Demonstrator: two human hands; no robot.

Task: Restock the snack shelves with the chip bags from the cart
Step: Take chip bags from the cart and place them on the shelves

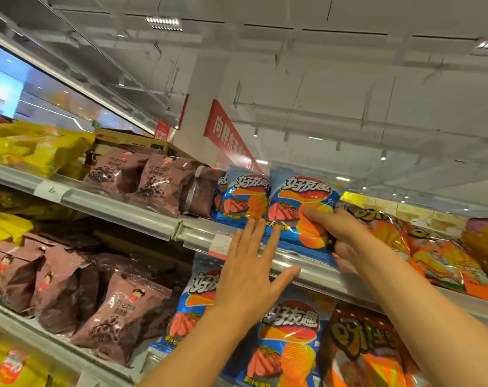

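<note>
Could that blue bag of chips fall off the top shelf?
It might. The shiny blue chip bag in the right hand overhangs the grey metal top shelf edge, so it could slide off if let go too early. The left hand is open, its fingers reaching the neighbouring blue chip bag; a nudge could tip that one over. Squeezing hard could also crush the chips.
</note>
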